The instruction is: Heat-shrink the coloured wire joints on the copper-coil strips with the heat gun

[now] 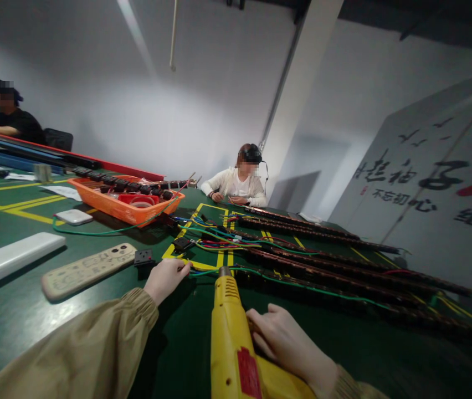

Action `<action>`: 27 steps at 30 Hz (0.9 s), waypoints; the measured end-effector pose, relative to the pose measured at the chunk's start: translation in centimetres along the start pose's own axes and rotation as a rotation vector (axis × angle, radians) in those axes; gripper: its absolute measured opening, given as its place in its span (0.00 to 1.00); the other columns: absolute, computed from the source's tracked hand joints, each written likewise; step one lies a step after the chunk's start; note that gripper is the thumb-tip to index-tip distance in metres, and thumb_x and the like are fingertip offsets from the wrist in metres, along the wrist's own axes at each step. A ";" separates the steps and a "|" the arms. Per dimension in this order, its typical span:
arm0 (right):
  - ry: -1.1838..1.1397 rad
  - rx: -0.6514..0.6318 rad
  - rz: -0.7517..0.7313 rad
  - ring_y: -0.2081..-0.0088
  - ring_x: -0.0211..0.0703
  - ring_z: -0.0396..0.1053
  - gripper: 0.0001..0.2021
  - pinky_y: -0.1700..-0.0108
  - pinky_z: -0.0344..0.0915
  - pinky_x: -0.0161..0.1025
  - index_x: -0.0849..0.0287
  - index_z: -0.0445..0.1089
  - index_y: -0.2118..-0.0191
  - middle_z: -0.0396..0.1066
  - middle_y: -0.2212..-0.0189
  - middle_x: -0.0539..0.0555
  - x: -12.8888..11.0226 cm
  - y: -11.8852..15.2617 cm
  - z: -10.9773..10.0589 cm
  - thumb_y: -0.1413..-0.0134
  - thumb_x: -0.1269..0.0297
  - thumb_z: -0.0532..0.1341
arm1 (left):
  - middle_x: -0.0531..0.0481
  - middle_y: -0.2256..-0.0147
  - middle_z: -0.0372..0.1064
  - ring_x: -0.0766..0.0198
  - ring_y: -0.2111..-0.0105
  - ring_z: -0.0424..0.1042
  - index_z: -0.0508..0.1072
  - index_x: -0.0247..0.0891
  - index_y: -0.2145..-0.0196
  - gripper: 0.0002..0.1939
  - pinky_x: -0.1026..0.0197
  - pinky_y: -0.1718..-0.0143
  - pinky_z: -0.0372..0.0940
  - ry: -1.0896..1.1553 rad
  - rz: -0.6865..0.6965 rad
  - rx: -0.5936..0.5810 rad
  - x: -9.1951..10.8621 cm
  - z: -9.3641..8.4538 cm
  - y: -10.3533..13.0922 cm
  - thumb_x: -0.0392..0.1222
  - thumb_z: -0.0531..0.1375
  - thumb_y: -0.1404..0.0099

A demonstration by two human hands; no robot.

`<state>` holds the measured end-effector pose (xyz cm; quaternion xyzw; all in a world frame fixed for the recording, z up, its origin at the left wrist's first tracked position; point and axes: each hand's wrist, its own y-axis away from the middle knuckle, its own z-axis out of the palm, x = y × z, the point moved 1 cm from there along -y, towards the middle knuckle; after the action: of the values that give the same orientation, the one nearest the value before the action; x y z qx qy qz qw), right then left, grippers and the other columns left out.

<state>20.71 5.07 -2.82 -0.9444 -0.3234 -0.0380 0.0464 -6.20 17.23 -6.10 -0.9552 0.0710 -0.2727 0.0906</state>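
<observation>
My right hand (pixel 288 338) is wrapped round the handle of a yellow heat gun (pixel 230 327) with a red label. The gun's metal nozzle points away from me, close to a bundle of coloured wires (pixel 215 271). Left of the nozzle, my left hand (pixel 167 278) is closed in a pinch at the wire ends, its fingertips on the wires. A black connector block (pixel 143 258) lies just beside that hand. Long dark wrapped harnesses (pixel 323 266) run from the wires to the right across the green table.
An orange basket (pixel 126 213) with black parts and red items stands at the back left. Nearer are a phone in a patterned case (pixel 88 271), a white power bank (pixel 15 260) and a small white device (pixel 73 216). One person sits across the table, another at far left.
</observation>
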 end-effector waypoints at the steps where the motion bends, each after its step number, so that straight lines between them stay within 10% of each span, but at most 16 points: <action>1: -0.013 -0.001 0.013 0.73 0.37 0.64 0.04 0.63 0.50 0.38 0.57 0.60 0.63 0.68 0.73 0.47 0.2 0.3 -0.1 0.42 0.71 0.49 | 0.51 0.77 0.66 0.68 0.76 0.63 0.72 0.38 0.79 0.23 0.65 0.76 0.45 -0.001 0.000 0.002 0.0 0.0 0.0 0.54 0.48 0.36; 27: -0.039 -0.007 0.080 0.73 0.39 0.59 0.05 0.65 0.51 0.37 0.58 0.60 0.65 0.68 0.72 0.49 -0.2 0.8 -0.3 0.41 0.72 0.49 | 0.52 0.78 0.63 0.68 0.75 0.62 0.69 0.37 0.79 0.23 0.66 0.75 0.46 0.126 0.018 0.071 -0.4 0.0 -0.1 0.54 0.47 0.36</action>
<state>21.00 4.25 -2.56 -0.9573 -0.2860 -0.0189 0.0384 -6.56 17.45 -6.26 -0.9317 0.0757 -0.3336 0.1224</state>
